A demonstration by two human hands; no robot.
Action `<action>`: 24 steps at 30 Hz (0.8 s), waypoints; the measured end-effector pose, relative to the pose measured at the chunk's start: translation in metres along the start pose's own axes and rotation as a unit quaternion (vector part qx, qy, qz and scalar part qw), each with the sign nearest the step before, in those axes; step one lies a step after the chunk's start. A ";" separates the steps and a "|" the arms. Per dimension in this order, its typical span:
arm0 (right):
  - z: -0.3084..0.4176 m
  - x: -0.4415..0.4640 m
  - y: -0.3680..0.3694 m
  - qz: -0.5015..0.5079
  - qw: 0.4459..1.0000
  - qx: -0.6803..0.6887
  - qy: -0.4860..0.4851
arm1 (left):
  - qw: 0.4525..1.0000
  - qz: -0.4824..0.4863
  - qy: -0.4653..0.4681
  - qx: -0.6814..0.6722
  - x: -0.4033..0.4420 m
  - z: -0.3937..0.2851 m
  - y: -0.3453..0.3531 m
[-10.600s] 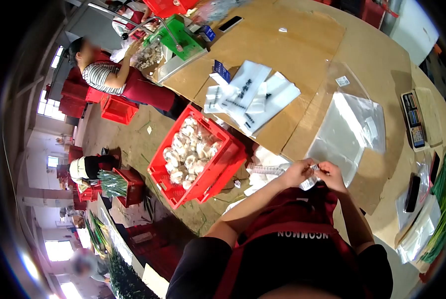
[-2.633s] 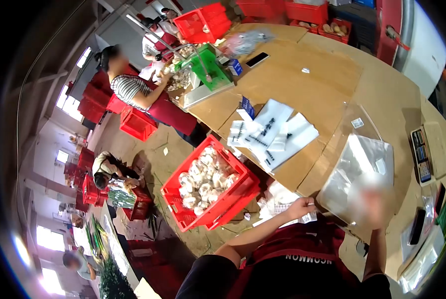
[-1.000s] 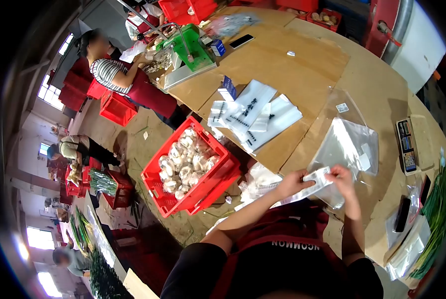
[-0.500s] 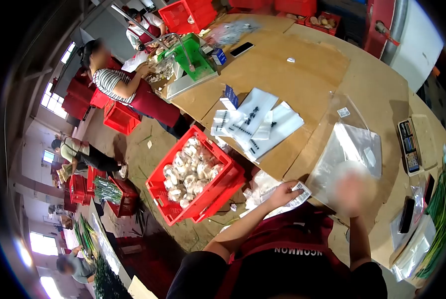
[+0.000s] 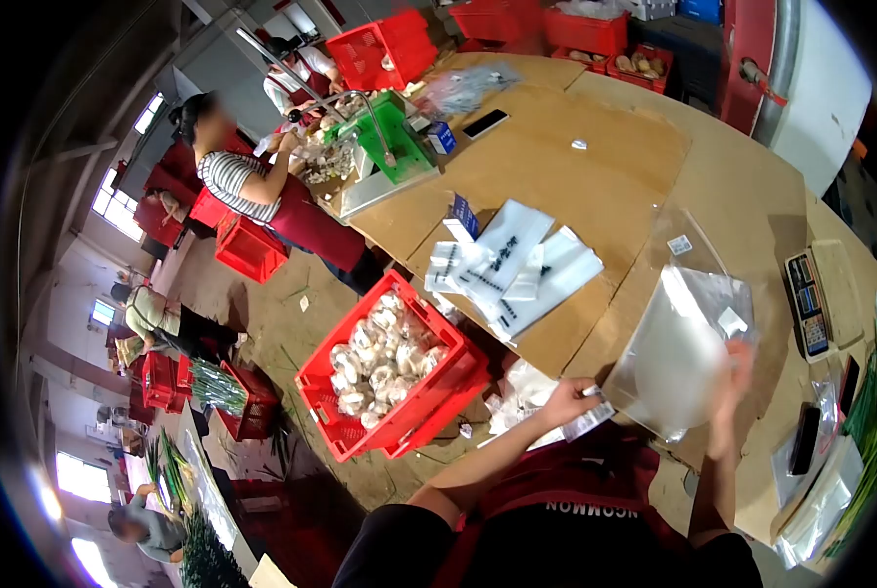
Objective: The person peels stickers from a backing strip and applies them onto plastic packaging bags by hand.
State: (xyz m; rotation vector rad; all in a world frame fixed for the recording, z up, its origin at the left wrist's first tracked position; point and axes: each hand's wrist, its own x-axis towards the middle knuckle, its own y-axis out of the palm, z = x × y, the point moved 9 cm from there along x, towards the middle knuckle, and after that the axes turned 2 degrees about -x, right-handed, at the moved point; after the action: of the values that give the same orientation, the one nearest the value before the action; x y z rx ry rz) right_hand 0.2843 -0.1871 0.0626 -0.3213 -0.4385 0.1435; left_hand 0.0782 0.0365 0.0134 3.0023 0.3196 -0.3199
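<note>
My left hand (image 5: 568,403) is closed on a strip of printed white labels (image 5: 589,421) at the table's near edge. Blurred by motion, my right hand (image 5: 730,384) is at the right side of a stack of clear plastic bags (image 5: 666,343); its fingers are too smeared to read. A small white label (image 5: 732,320) lies on the stack near that hand. Just beyond, another clear bag with a square printed label (image 5: 679,245) lies flat on the cardboard-covered table (image 5: 605,127).
Left of the table, a red crate (image 5: 414,416) holds bagged produce resembling mushrooms. Printed bags (image 5: 512,255) and a blue-white box (image 5: 462,218) lie mid-table. A keypad device (image 5: 807,304) and green stalks (image 5: 875,421) are on the right. A co-worker in a striped shirt (image 5: 237,184) stands far left.
My right hand has moved right, from over the middle of the clear bags to their right side. My left hand still holds the labels. The view has shifted slightly.
</note>
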 end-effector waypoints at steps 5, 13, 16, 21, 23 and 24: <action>0.051 -0.098 0.115 0.451 0.882 0.004 0.136 | 0.978 0.086 0.147 0.121 0.005 -0.027 0.047; 0.031 -0.075 0.093 0.320 0.946 0.027 0.046 | 0.977 0.037 -0.051 0.204 0.011 0.001 0.025; -0.020 -0.047 0.067 0.222 0.961 -0.164 0.014 | 0.986 0.041 -0.030 0.161 0.009 -0.005 0.020; 0.010 -0.039 0.055 0.130 0.942 -0.213 -0.222 | 0.988 0.021 0.038 0.149 0.002 -0.006 0.010; 0.032 -0.049 0.074 0.226 0.910 -0.236 -0.255 | 0.983 0.021 0.150 0.107 -0.002 -0.008 0.008; 0.037 -0.057 0.076 0.273 0.892 -0.251 -0.259 | 0.986 0.046 0.137 0.081 0.000 0.006 0.009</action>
State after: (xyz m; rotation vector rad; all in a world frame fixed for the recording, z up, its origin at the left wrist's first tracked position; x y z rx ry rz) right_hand 0.2123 -0.1170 0.0465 -0.9285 -0.9117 0.6847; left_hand 0.0790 0.0273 0.0079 3.2110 0.1830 0.0828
